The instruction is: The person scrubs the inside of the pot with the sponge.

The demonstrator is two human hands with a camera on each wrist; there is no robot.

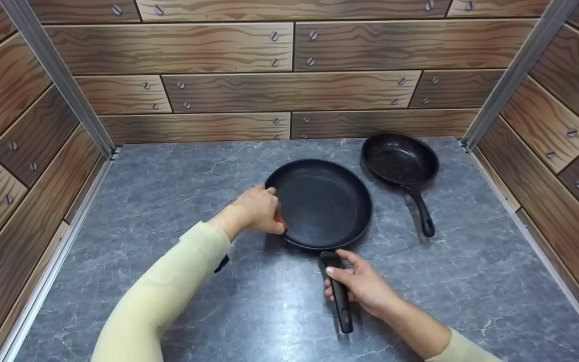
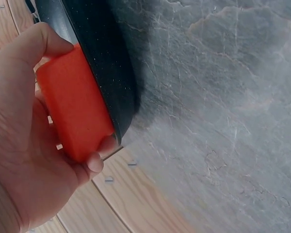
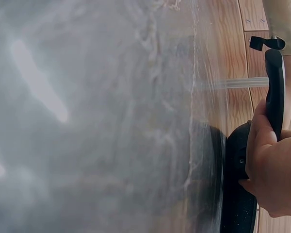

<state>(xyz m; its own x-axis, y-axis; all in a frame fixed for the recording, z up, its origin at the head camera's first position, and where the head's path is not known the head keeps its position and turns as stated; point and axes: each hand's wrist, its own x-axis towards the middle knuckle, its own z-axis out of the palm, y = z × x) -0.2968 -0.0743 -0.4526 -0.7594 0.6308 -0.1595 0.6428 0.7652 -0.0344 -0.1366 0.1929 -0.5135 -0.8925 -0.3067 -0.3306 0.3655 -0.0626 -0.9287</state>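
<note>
The left hand is gripping a red block, with the thumb pressing near 1 end and the fingers curling round the other. The block is touching the rim of the large pan on the pan's left side (in the head view, only a sliver of red is showing below the knuckles). The palm is facing the block, and a gap is showing between palm and block in the left wrist view.

The right hand is closing round the pan's black handle close to the pan, the thumb lying on top and the fingers wrapping beneath. The free end of the handle is pointing toward the person.

The large pan is sitting near the middle of the grey marbled tabletop, its dark inside facing up; whether its base is fully touching the surface, I cannot tell. Of the 2 pans, the smaller pan is standing apart at the far right, its handle also pointing toward the person.
</note>
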